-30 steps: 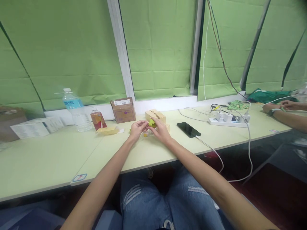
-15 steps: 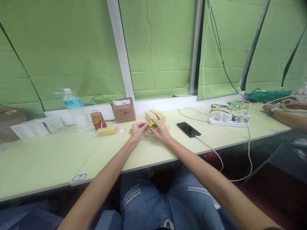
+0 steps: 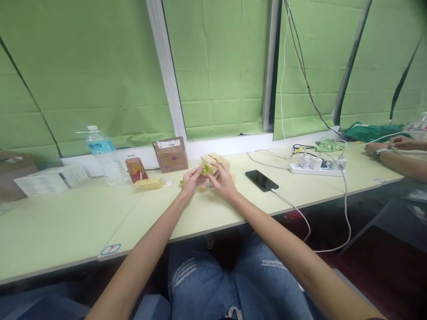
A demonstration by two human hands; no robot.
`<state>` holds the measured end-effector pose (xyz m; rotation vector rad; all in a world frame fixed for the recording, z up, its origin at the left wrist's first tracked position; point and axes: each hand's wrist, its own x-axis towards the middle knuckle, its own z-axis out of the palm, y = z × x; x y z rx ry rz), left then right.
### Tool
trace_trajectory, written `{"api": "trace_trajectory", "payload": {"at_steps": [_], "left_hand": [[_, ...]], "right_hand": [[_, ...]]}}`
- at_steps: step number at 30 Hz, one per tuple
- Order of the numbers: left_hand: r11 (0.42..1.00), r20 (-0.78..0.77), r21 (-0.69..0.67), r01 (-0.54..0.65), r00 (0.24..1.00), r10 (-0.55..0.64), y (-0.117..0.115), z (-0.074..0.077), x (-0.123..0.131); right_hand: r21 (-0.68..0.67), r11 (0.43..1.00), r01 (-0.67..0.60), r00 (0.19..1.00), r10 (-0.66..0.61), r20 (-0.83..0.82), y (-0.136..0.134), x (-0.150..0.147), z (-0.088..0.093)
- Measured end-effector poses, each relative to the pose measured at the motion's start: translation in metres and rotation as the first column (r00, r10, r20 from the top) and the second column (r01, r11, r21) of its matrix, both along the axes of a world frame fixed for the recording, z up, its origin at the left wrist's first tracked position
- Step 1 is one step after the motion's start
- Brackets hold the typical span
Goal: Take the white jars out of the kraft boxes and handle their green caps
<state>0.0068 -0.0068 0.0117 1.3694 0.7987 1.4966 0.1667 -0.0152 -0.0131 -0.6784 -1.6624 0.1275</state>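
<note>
Over the table, my left hand (image 3: 191,181) and my right hand (image 3: 224,181) meet in front of me, fingertips closed on a small yellow-green piece (image 3: 208,169). It looks thin and curled, but its exact kind is too small to make out. Just behind it stand several small tan boxes (image 3: 220,161), partly covered by my right hand. Below my fingers lies a small clear item with an orange spot (image 3: 201,188). A bit of the same yellow-green shows at the left side of my left hand.
Left of my hands are a yellow open carton (image 3: 150,183), a reddish drink bottle (image 3: 136,168), a brown cardboard box (image 3: 171,154) and a large water bottle (image 3: 105,155). To the right are a charging phone (image 3: 262,180), a power strip (image 3: 316,169) and another person's hands (image 3: 398,143).
The yellow-green piece has turned and moved slightly left between my fingers, showing a more curled shape. My right fingers have spread a little around it.
</note>
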Motion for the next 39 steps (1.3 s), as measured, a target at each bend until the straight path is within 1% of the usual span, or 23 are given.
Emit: {"api": "trace_trajectory", "payload": {"at_steps": [3,9,14,16,18,20,21,23,25,27,28,32,35,37,39], "left_hand": [[1.000,-0.001,-0.008,0.017,1.000,-0.017,-0.002,0.001,-0.002],[0.995,-0.078,0.002,0.097,0.992,-0.097,-0.012,0.000,0.007],[0.997,-0.062,0.048,0.061,0.996,-0.058,-0.007,-0.001,0.012],[0.995,-0.023,0.100,-0.005,1.000,0.008,0.000,0.003,0.006],[0.978,0.053,0.161,-0.132,0.991,0.125,0.007,0.008,-0.006],[0.936,0.117,0.214,-0.281,0.958,0.261,0.013,0.012,-0.025],[0.911,0.119,0.238,-0.338,0.941,0.318,0.016,0.013,-0.035],[0.871,0.057,0.264,-0.414,0.908,0.414,0.020,0.012,-0.055],[0.838,-0.060,0.279,-0.468,0.863,0.502,0.021,0.008,-0.070],[0.804,-0.182,0.325,-0.497,0.802,0.570,0.020,0.002,-0.077],[0.792,-0.232,0.359,-0.494,0.775,0.588,0.018,0.000,-0.078],[0.777,-0.337,0.444,-0.446,0.720,0.606,0.006,-0.003,-0.078],[0.783,-0.438,0.494,-0.378,0.670,0.599,-0.008,-0.006,-0.087],[0.805,-0.552,0.518,-0.288,0.606,0.572,-0.017,-0.012,-0.097],[0.841,-0.659,0.495,-0.217,0.537,0.527,-0.022,-0.018,-0.107]], "right_hand": [[0.022,1.000,0.020,0.999,-0.020,0.028,-0.001,0.000,0.001],[0.022,0.995,0.098,0.991,-0.099,0.093,0.001,0.001,-0.001],[0.064,0.989,0.133,0.984,-0.140,0.112,0.001,-0.001,0.000],[0.078,0.982,0.173,0.978,-0.180,0.102,0.000,-0.002,0.001],[0.065,0.977,0.201,0.971,-0.208,0.121,-0.001,-0.002,0.002],[0.046,0.981,0.189,0.964,-0.194,0.181,-0.002,-0.002,0.001],[0.040,0.984,0.172,0.961,-0.177,0.213,-0.002,-0.002,0.000],[0.041,0.991,0.126,0.952,-0.132,0.275,-0.004,-0.004,-0.001],[0.049,0.996,0.069,0.937,-0.081,0.340,-0.007,-0.008,-0.003],[0.052,0.999,0.005,0.908,-0.027,0.418,-0.010,-0.013,-0.003],[0.050,0.998,-0.022,0.891,-0.003,0.454,-0.012,-0.016,-0.004],[0.033,0.995,-0.095,0.823,0.060,0.564,-0.017,-0.025,-0.006],[0.020,0.991,-0.129,0.787,0.090,0.611,-0.020,-0.031,-0.007],[0.017,0.992,-0.129,0.782,0.091,0.616,-0.022,-0.033,-0.006],[0.016,0.994,-0.107,0.796,0.076,0.600,-0.024,-0.033,-0.004]]}}
